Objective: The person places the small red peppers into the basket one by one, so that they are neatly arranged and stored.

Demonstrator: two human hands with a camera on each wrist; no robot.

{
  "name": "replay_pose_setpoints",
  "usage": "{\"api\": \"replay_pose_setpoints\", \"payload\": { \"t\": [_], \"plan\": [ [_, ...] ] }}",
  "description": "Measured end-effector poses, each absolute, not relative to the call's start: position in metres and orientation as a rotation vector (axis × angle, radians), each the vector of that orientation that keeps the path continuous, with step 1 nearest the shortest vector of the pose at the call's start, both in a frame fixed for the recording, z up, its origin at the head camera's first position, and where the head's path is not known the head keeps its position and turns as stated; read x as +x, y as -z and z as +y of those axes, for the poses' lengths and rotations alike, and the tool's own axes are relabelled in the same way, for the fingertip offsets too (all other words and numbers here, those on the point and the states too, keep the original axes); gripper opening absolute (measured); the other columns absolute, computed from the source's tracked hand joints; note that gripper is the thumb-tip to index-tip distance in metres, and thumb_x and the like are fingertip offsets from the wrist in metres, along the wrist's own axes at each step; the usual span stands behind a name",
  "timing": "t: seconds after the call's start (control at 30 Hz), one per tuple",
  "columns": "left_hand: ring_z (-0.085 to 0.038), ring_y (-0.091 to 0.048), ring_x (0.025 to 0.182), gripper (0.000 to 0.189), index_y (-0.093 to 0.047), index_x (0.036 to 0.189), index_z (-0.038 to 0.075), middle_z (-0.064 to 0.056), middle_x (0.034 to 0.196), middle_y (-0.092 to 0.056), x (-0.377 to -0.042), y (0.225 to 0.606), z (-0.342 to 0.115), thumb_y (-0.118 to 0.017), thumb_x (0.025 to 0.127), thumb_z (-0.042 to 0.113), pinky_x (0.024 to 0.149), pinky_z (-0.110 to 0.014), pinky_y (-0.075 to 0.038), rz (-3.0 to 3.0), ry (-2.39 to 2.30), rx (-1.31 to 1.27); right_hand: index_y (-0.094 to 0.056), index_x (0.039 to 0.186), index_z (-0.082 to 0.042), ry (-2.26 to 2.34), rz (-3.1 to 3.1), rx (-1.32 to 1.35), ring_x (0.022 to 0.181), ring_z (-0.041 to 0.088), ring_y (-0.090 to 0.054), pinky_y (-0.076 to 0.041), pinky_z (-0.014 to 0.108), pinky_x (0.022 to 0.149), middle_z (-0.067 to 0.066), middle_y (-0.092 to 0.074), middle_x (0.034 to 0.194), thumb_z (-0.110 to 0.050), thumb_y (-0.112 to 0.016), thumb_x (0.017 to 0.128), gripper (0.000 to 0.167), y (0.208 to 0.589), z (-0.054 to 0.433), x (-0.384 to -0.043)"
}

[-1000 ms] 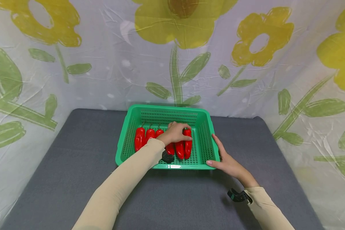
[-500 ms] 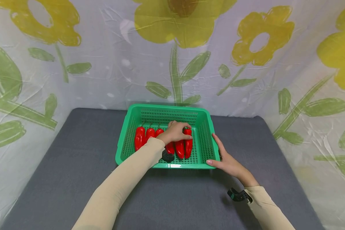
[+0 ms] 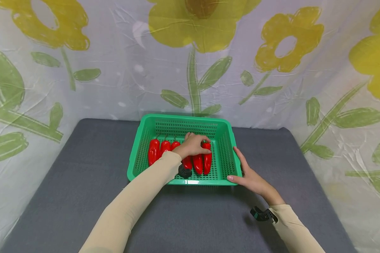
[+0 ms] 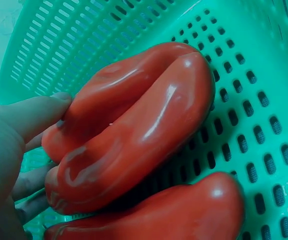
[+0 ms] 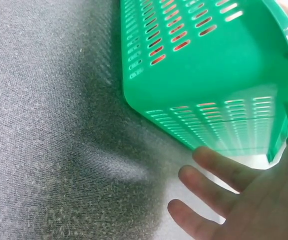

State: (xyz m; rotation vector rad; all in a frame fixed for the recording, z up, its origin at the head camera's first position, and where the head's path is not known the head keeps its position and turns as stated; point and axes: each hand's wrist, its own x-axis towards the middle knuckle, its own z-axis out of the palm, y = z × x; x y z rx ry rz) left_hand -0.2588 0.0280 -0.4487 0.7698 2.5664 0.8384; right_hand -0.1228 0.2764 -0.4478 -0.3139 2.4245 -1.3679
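Several glossy red peppers [image 3: 154, 153] lie side by side in a green plastic basket [image 3: 229, 158]. My left hand [image 3: 193, 144] reaches in and pinches the stem end of the rightmost red pepper [image 3: 207, 163] between thumb and fingers. The left wrist view shows the thumb against that pepper's side, with the other fingers partly hidden behind the peppers. At the basket's near right corner is my right hand [image 3: 250, 179], its thumb on the front rim and forefinger along the right side. Its other fingers stretch out straight below the rim in the right wrist view.
The basket stands on a dark grey cloth-covered table [image 3: 193, 218]. A pale curtain [image 3: 114, 88] printed with yellow flowers hangs behind and at both sides. My left forearm crosses the basket's front rim and covers the middle peppers. A black band [image 3: 263, 215] is on my right wrist.
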Motion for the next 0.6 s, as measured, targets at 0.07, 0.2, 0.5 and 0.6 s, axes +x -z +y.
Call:
{"api": "replay_pose_setpoints", "payload": {
  "t": [0.07,0.2,0.5,0.6],
  "plan": [
    [-0.028,-0.05,0.114,0.05,-0.06,0.135,0.019,-0.006,0.121,-0.07,-0.2589,0.4492,0.0278,-0.071,0.09,0.038,0.122,-0.053,-0.011,2.573,-0.831,0.769,0.011,0.155,-0.045,1.367,2.425,-0.313,0.137,0.044,-0.042,-0.047,0.051,0.098,0.017,0.002,0.166,-0.034,-0.068,0.091,0.102,0.4481,0.2763,-0.1229],
    [-0.029,-0.051,0.116,0.049,-0.061,0.134,0.019,-0.006,0.12,-0.07,-0.2594,0.4505,0.0277,-0.071,0.09,0.038,0.122,-0.054,-0.012,2.585,-0.813,0.781,0.011,0.155,-0.045,1.365,2.424,-0.314,0.137,0.044,-0.042,-0.047,0.051,0.098,0.018,0.002,0.166,-0.034,-0.068,0.091,0.103,0.4481,0.2759,-0.1227],
    [-0.032,-0.049,0.121,0.045,-0.062,0.132,0.018,-0.006,0.117,-0.07,-0.2589,0.4446,0.0266,-0.071,0.091,0.034,0.125,-0.056,-0.001,2.584,-0.797,0.756,0.01,0.155,-0.045,1.367,2.429,-0.303,0.136,0.042,-0.043,-0.046,0.049,0.098,0.018,-0.001,0.166,-0.035,-0.069,0.09,0.102,0.4463,0.2758,-0.1222],
    [-0.032,-0.049,0.12,0.045,-0.062,0.132,0.019,-0.006,0.117,-0.07,-0.2585,0.444,0.0267,-0.07,0.091,0.035,0.125,-0.056,-0.001,2.584,-0.79,0.748,0.01,0.155,-0.046,1.369,2.424,-0.302,0.135,0.042,-0.043,-0.046,0.048,0.098,0.018,-0.002,0.165,-0.035,-0.069,0.09,0.102,0.446,0.2757,-0.1221]
  ]
}}
